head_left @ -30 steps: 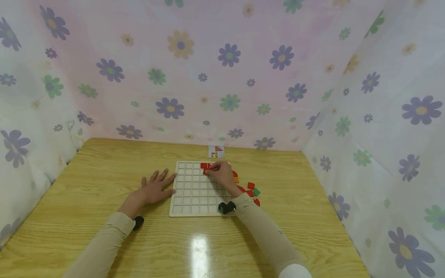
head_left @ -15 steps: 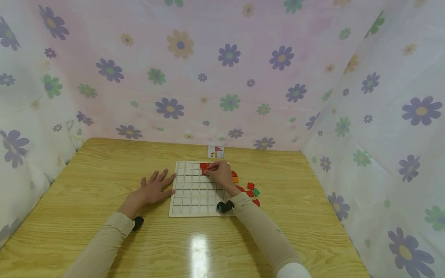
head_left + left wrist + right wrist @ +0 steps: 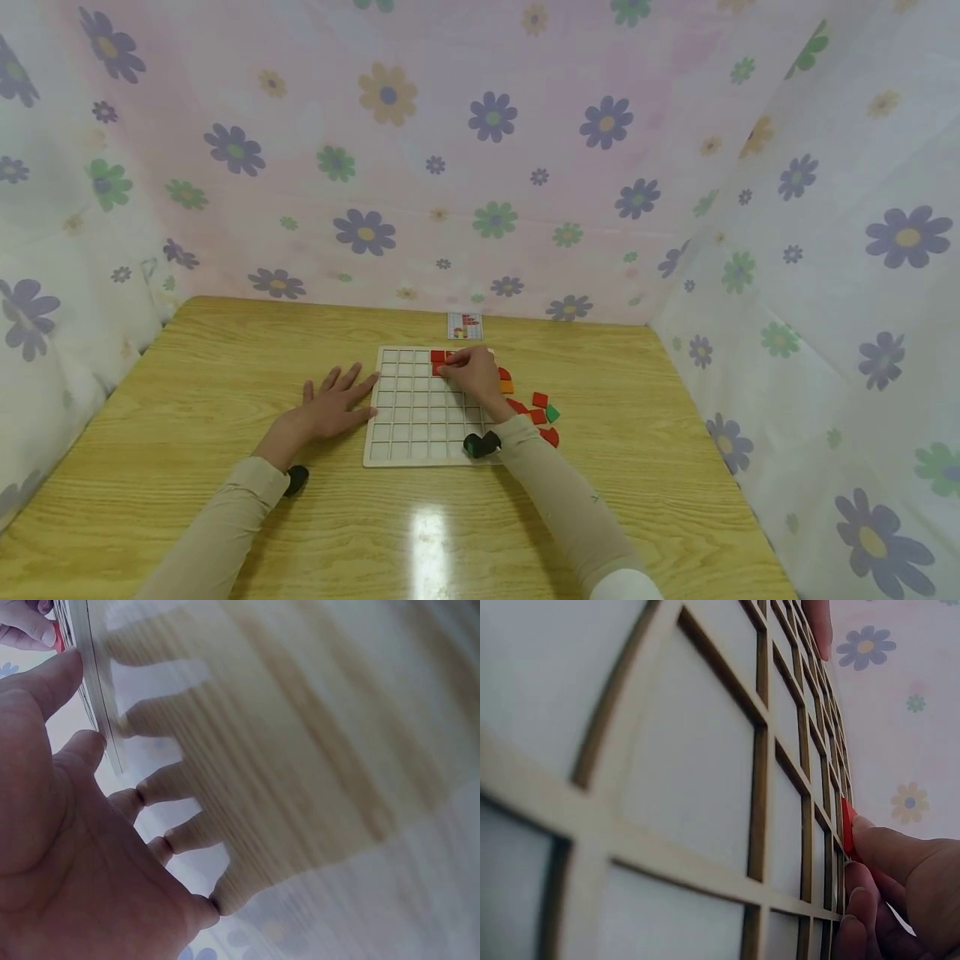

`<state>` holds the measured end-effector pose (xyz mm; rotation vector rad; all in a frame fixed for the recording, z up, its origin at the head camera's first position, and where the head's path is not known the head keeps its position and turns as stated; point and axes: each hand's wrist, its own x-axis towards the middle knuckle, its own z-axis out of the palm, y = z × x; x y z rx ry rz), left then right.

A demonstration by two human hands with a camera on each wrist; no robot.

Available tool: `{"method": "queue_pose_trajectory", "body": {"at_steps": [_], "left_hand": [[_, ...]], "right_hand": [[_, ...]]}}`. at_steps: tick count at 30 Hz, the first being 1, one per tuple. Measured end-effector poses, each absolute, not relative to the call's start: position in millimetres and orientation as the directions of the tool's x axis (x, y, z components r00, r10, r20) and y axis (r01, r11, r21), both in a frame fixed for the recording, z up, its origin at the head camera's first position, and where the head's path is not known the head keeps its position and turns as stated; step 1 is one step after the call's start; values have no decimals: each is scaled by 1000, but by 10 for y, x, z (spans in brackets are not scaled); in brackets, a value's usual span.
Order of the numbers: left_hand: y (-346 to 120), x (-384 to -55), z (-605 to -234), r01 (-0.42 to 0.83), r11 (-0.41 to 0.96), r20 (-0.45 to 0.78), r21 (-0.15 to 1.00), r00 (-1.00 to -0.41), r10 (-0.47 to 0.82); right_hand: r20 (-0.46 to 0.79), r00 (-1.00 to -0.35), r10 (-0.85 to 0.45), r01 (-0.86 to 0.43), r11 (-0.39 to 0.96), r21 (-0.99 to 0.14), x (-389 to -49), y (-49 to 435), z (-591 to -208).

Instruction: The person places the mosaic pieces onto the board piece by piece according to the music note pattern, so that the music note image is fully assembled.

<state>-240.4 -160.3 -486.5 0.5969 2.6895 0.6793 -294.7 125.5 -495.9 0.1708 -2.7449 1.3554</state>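
Note:
A pale wooden grid board (image 3: 412,417) lies flat on the table. My right hand (image 3: 477,379) is over its far right part, pinching a red square tile (image 3: 436,369) at a cell just below another red tile (image 3: 437,356). In the right wrist view, the thumb presses on the red tile (image 3: 847,825) and the other fingers are curled beneath. My left hand (image 3: 330,410) rests palm down on the table with fingers spread, thumb and index fingertips right at the board's left edge. My right hand partly hides the board's upper right cells.
Loose red, green and orange pieces (image 3: 538,416) lie right of the board, some partly behind the right wrist. A small printed card (image 3: 465,326) with a coloured pattern lies beyond the board. A flowered cloth (image 3: 495,167) stands behind and at both sides.
My right hand has shifted slightly left with the red square tile, which now lines up more closely under the tile above it. My left hand stays in place.

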Motion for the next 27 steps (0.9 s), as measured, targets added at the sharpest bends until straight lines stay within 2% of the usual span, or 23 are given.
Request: {"method": "queue_pose_trajectory", "body": {"at_steps": [27], "left_hand": [[-1601, -2412, -4861, 313, 812, -206, 493, -865, 458]], "right_hand": [[116, -990, -79, -140, 615, -776, -2938, 1231, -4933]]}}
